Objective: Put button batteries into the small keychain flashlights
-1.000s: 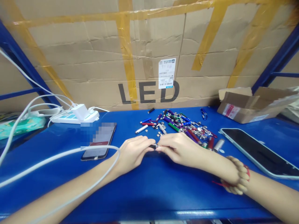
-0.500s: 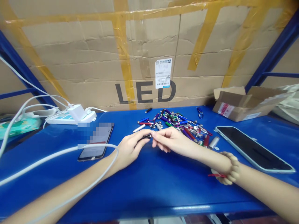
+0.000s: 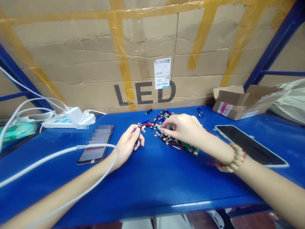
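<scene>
My left hand [image 3: 127, 144] rests on the blue shelf top [image 3: 152, 187] with its fingers closed round a small dark keychain light [image 3: 137, 137], held upright. My right hand [image 3: 184, 126] has reached over the pile of small coloured keychain lights and button cells [image 3: 171, 133]. Its thumb and forefinger are pinched together at the pile's left edge, over the loose button cells; what they pinch is too small to make out. A bead bracelet [image 3: 232, 159] sits on my right wrist.
A phone [image 3: 95, 147] lies left of my left hand, with a white cable [image 3: 59, 156] looping over my forearm. A power strip with a charger [image 3: 71, 117] is at the back left. A tablet [image 3: 250, 144] and an open cardboard box [image 3: 243, 101] are at the right. A large LED carton [image 3: 143, 54] forms the back wall.
My hands have separated. The left keeps the dark light and has tipped it upright, while the right has moved away to the pile behind. The view has shifted slightly.
</scene>
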A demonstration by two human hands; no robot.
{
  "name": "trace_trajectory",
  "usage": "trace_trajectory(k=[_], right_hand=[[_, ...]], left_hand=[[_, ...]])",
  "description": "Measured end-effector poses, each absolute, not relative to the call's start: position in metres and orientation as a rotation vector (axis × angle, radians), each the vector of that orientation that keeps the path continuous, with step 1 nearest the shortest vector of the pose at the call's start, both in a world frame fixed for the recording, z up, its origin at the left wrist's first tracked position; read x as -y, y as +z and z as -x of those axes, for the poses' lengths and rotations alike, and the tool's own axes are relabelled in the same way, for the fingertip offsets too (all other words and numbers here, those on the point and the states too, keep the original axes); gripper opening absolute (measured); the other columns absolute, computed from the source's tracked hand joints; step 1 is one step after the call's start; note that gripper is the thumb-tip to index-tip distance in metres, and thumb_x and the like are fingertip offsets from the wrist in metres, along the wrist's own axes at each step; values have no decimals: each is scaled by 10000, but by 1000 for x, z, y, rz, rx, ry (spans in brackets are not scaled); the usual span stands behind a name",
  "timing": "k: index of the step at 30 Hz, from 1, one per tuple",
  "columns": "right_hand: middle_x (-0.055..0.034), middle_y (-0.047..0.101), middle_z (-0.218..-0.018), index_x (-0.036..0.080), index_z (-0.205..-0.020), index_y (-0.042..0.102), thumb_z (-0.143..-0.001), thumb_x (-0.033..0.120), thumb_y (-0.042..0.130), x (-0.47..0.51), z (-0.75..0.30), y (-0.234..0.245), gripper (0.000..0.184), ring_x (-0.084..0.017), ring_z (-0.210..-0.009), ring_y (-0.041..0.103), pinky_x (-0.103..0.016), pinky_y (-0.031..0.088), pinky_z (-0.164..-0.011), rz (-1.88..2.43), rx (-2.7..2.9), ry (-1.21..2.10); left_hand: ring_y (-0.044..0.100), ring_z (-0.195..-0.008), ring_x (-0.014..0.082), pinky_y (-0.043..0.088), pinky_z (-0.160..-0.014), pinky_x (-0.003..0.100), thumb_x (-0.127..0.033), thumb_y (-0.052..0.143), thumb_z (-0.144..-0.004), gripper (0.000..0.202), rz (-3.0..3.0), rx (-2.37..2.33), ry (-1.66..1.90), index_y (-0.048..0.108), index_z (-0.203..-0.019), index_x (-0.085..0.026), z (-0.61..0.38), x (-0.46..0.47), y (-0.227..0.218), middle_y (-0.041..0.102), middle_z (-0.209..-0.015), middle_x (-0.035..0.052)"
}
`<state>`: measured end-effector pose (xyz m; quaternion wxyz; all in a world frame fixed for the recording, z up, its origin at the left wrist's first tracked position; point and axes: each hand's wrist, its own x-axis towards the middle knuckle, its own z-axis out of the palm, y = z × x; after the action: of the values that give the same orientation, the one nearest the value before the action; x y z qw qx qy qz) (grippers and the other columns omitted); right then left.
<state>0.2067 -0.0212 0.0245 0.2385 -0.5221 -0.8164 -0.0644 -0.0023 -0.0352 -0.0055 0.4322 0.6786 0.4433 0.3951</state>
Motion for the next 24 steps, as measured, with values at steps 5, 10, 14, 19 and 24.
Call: trace_trajectory(k=[5,10,14,19,24], right_hand=[[22,669,-680,278,-739,696,-713,486,602,24,-210,29,229,-156,-675,603,-232,300,-520,1606,2427,-146],[-8,690,-843,275,-830,697,-674,407,624,29,-203,23,216,-207,-796,631,-250,351,-544,1607,2540,-172],[-50,687,-904,228,-900,691,-706,240,567,31,-195,15,231,-230,-800,643,-272,378,-555,1650,2574,-282],[-52,694,-902,231,-908,688,-792,215,533,27,-198,12,194,-229,-832,646,-276,383,-572,1585,2592,-295],[-4,703,-797,262,-852,692,-817,227,556,22,-205,10,145,-190,-770,652,-245,378,-566,1429,2507,-155]], left_hand=[[404,-436,73,305,-411,160,-412,366,-889,206,-1590,-1173,1012,371,-878,-206,0,36,-2,536,-565,-42],[399,-420,58,295,-400,143,-395,367,-896,195,-1593,-1167,983,389,-876,-202,1,38,0,555,-575,-39],[402,-425,55,299,-406,139,-402,358,-904,202,-1616,-1143,976,398,-883,-205,2,39,-1,564,-586,-42],[401,-420,57,289,-399,142,-397,360,-905,198,-1587,-1148,974,390,-875,-204,1,39,-1,558,-576,-42],[398,-421,58,287,-399,143,-402,359,-903,205,-1582,-1137,965,397,-880,-202,1,39,-1,558,-577,-40]])
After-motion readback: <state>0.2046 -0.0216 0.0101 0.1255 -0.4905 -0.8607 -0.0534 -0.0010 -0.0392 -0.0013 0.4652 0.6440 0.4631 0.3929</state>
